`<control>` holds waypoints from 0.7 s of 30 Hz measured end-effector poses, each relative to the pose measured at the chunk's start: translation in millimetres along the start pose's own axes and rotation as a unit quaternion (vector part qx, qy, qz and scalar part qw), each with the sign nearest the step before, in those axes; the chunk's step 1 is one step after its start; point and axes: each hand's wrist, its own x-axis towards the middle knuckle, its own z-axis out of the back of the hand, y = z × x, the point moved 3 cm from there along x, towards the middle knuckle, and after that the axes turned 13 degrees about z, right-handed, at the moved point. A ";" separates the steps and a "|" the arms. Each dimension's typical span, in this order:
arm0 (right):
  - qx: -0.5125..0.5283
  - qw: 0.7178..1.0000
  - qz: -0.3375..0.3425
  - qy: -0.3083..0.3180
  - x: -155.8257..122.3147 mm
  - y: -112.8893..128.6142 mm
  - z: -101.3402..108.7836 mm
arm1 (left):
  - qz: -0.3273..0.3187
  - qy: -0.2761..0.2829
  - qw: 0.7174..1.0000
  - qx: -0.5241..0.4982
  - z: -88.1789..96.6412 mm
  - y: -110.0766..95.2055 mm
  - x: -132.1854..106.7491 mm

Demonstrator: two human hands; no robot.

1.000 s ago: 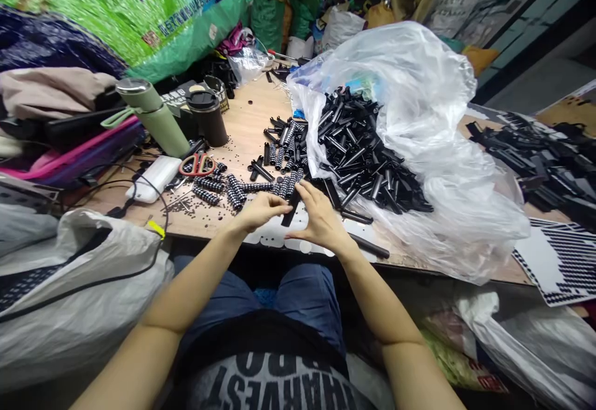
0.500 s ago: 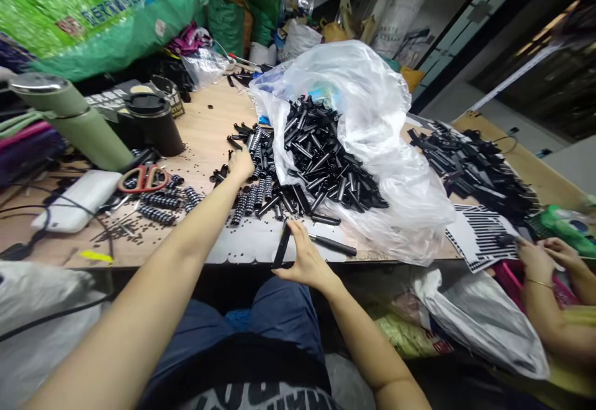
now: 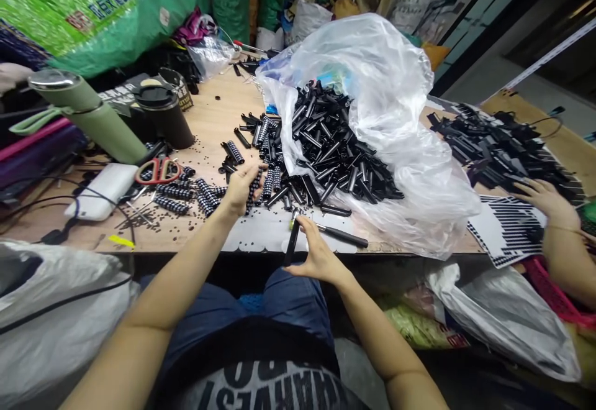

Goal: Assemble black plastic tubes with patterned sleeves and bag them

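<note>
My left hand point(image 3: 241, 190) is closed around a black-and-white checkered cylinder point(image 3: 254, 190), just above the near part of the table. More checkered cylinders point(image 3: 207, 196) lie on both sides of it. At the table's front edge, my right hand point(image 3: 319, 250) grips a slim black tube-like piece point(image 3: 292, 243) between thumb and fingertips, the piece held nearly upright. A tool with a black handle point(image 3: 345, 236) lies right behind that hand. Past both hands, a big heap of black tube-like pieces point(image 3: 321, 143) spills from a clear plastic bag point(image 3: 386, 74).
Red-handled scissors point(image 3: 159, 171), a white power bank point(image 3: 100, 191), a green bottle point(image 3: 93, 118) and a dark cup point(image 3: 165, 115) stand or lie at left. Small dark bits are scattered nearby. At right, a co-worker's hand point(image 3: 542, 200) reaches towards another black pile point(image 3: 498, 143).
My left hand has come back towards me from the checkered pile, now with a cylinder in it. My right hand still holds the black piece. The co-worker's hand has reached forward to the pile.
</note>
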 end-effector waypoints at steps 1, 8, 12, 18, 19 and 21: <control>-0.003 1.000 0.014 -0.010 5.6 3.8 2.2 | 0.002 0.005 1.000 0.000 -6.4 3.6 -14.5; -0.021 0.992 0.111 -0.059 43.2 28.6 15.8 | 0.056 0.008 0.998 -0.029 -31.6 32.5 -56.0; -0.023 0.988 0.149 -0.032 53.5 32.3 12.2 | 0.072 -0.010 0.996 -0.050 -39.1 42.7 -61.2; -0.017 0.990 0.134 -0.033 48.7 24.6 4.3 | 0.087 -0.038 0.995 -0.026 -50.5 42.4 -70.7; -0.014 0.990 0.132 -0.039 47.3 23.5 3.5 | 0.093 -0.042 0.995 -0.022 -51.6 43.0 -71.2; -0.010 0.991 0.122 -0.045 45.1 21.4 1.9 | 0.105 -0.043 0.993 -0.017 -53.1 45.0 -71.0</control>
